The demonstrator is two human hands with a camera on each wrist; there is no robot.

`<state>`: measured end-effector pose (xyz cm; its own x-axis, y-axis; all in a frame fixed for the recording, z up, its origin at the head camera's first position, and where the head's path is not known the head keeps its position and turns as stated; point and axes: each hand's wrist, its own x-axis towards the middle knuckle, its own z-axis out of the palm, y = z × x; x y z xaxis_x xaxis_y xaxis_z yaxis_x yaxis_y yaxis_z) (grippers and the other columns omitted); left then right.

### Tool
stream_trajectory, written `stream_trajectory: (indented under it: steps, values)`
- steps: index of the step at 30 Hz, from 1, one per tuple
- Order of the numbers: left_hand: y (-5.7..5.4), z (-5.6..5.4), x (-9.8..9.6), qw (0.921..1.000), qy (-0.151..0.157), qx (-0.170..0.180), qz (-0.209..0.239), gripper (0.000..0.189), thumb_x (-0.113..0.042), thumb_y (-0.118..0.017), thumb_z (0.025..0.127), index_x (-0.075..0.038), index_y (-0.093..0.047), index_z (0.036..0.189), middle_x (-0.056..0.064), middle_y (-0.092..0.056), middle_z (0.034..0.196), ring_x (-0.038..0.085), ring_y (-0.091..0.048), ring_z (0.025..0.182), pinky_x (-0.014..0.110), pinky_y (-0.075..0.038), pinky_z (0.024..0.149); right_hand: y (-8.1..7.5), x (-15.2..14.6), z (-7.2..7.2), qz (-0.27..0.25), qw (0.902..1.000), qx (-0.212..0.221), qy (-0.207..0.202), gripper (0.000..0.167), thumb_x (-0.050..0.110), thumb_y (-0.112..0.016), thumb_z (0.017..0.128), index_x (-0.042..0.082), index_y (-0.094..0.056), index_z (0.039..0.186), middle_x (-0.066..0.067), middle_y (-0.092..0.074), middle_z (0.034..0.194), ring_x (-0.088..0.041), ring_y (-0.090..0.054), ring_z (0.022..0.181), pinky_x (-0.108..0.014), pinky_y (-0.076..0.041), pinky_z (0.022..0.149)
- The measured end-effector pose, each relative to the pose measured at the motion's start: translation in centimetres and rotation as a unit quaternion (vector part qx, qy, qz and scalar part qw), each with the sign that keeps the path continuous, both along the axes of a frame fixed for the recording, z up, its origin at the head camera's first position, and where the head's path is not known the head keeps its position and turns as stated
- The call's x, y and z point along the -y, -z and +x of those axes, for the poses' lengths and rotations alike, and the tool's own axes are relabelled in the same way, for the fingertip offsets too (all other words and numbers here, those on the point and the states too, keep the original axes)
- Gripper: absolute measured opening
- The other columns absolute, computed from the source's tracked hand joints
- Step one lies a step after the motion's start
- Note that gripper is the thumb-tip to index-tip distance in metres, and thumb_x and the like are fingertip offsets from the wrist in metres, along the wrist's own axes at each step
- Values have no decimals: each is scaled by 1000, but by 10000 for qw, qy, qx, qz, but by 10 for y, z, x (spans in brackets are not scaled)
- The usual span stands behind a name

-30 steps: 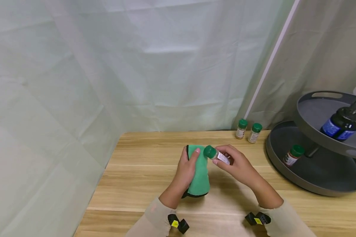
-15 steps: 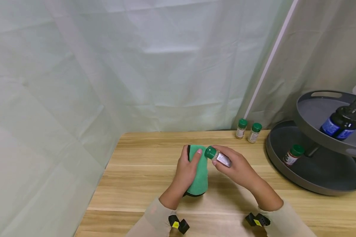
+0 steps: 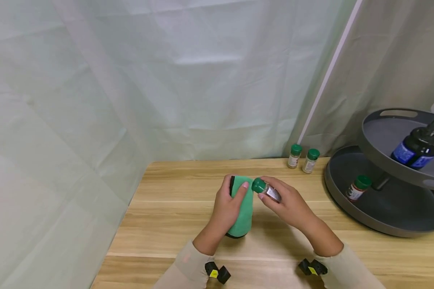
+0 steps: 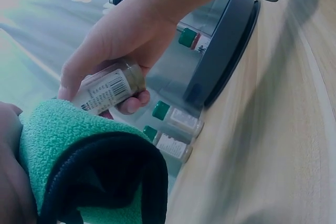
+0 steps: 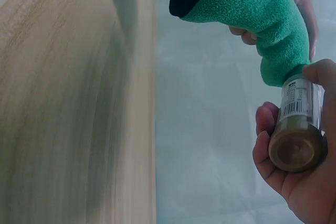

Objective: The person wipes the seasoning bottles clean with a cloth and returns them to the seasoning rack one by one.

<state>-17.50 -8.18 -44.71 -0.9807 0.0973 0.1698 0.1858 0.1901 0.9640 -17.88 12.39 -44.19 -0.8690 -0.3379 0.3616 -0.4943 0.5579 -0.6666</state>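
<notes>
We see the green-capped bottle (image 3: 272, 194) tilted in the curled fingers of the right hand (image 3: 292, 204), its cap (image 3: 258, 185) against the green cloth (image 3: 243, 216) which the left hand (image 3: 227, 205) grips, above the wooden table (image 3: 173, 220) where two similar bottles (image 3: 293, 159) stand behind.

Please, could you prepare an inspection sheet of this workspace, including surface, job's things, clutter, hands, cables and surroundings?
Surface: light wood-grain tabletop.
Job's things: green terry cloth, dark-edged, folded; held spice jar, tilted, green cap toward the cloth.
Clutter: two green-capped jars near the back edge; two-tier tray stand with a third green-capped jar on its lower tray and a blue-labelled dark bottle on its upper tray.
Hands: left hand grips the cloth; right hand holds the spice jar.
Cables: nothing seen.
Surroundings: pale fabric backdrop.
</notes>
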Motion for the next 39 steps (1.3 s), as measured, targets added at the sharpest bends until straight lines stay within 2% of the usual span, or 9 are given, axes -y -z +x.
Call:
stream_trajectory:
  steps: [5,12,21,25,31,39]
  values:
    - [-1,0,0,9999,46,-86,-105,32,-45,-60,101,-22,-54,123,6,-61,98,19,-59,83,36,-53,72,1,1,-2,78,10000,2,-6,35,26,-69,95,24,-60,129,4,-68,109,-8,-62,84,-24,-54,69]
    - [-2,0,0,9992,20,-285,-266,32,-46,-62,100,-24,-56,122,2,-63,101,18,-61,84,35,-54,73,4,2,-4,220,9997,-130,-54,32,35,-69,97,24,-63,126,5,-70,110,-6,-64,85,-24,-55,71]
    - [0,-1,5,9921,-113,-609,-1092,34,-48,-64,97,-27,-61,124,-4,-62,112,14,-59,92,31,-53,77,8,2,-5,577,9977,-291,-197,34,33,-74,93,22,-68,124,3,-72,114,-6,-66,87,-25,-56,72]
    - [1,-2,7,9890,-126,-548,-1369,35,-50,-64,97,-30,-62,125,-6,-63,114,13,-59,92,31,-52,77,9,2,-4,690,9963,-343,-375,33,34,-74,93,22,-68,123,4,-72,112,-4,-65,85,-23,-55,71]
    - [1,-5,8,9867,-50,-461,-1560,37,-54,-61,97,-30,-63,125,-6,-64,113,13,-59,91,31,-52,76,7,2,-1,708,9954,-376,-516,30,33,-75,92,22,-70,120,8,-72,107,-1,-64,81,-21,-54,69]
    - [0,-7,8,9889,-43,-303,-1451,41,-58,-57,98,-28,-62,125,-6,-64,111,14,-60,90,34,-53,78,2,2,3,350,9975,-320,-533,30,33,-75,92,24,-69,120,7,-72,113,-2,-66,85,-22,-56,71]
